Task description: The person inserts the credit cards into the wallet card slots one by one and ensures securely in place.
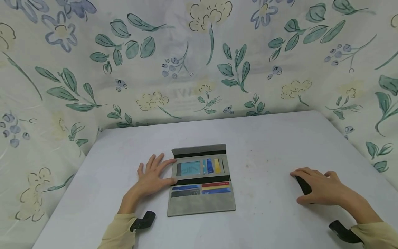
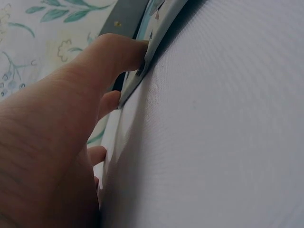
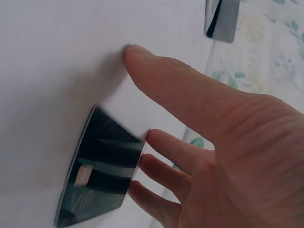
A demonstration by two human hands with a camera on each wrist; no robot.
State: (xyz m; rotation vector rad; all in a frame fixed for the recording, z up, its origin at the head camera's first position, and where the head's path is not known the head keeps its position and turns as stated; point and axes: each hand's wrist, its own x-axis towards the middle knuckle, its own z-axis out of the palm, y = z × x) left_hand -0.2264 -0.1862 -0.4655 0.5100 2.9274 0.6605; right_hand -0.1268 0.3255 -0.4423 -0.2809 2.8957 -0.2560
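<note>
A grey fold-out card wallet (image 1: 202, 204) lies spread on the white table, its top flap tilted up. Several cards (image 1: 216, 188) sit in its lower slots, and a light blue card (image 1: 190, 168) shows in its middle panel. My left hand (image 1: 152, 181) rests at the wallet's left edge with fingers spread, thumb and index fingertip touching that edge. Over to the right, my right hand (image 1: 324, 186) arches above a dark glossy card (image 3: 102, 166) with a small gold square. Its fingertips are at one edge of that card, while the thumb (image 3: 156, 66) stands apart from it.
The white table (image 1: 261, 152) stretches between both hands, with a few faint specks on it. Flower-printed cloth (image 1: 174, 69) hangs behind the table and along its sides. A black strap piece (image 1: 143, 221) sits at the left wrist, another (image 1: 345, 232) at the right.
</note>
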